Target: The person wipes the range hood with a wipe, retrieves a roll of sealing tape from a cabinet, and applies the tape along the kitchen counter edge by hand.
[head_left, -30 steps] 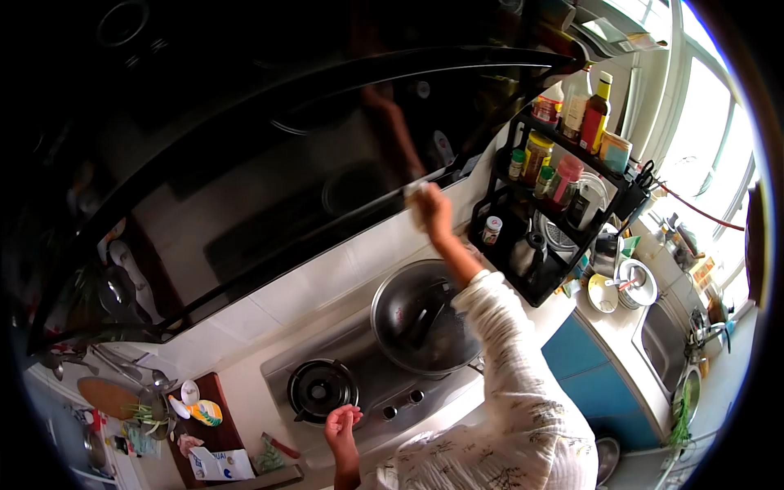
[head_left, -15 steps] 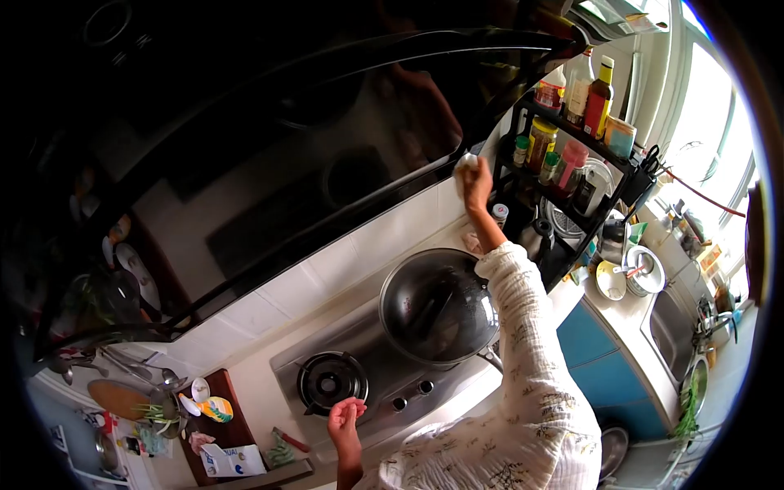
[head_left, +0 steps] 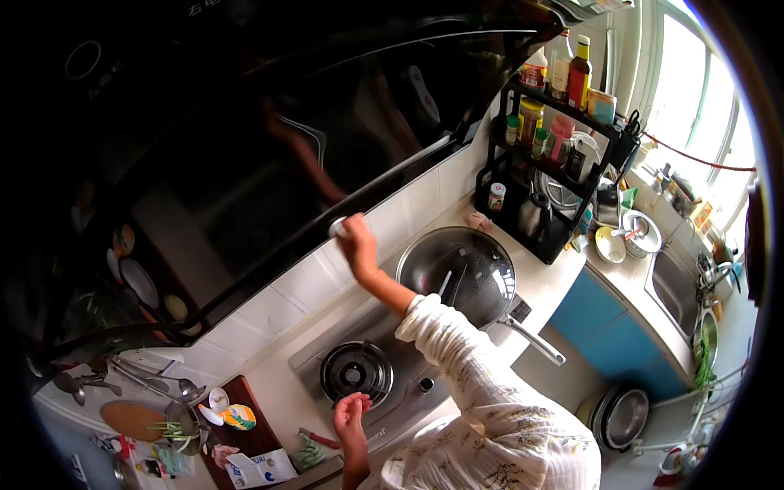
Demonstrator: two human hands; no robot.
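I log from afar, right hand [head_left: 357, 243], fingers clamped on white wad [head_left: 336, 228] at the lower edge of hood [head_left: 245, 204], contact unclear, tile strip [head_left: 302, 286] running below it, left hand [head_left: 351, 415] near burner [head_left: 356, 372], its fingers loosely curled.

The person's right hand [head_left: 359, 249] is covering most of a small white object [head_left: 336, 229], leaving its material impossible for me to tell. A white, leaf-printed fabric sleeve [head_left: 445, 339] is hiding part of the silver metal hob [head_left: 398, 400]. The bottom edge is cutting off the bare left forearm [head_left: 355, 461]; the top edge is cropping the glossy black range hood [head_left: 245, 188]. Lettering on the yellow-lidded jar [head_left: 529, 124] is appearing too small to read.
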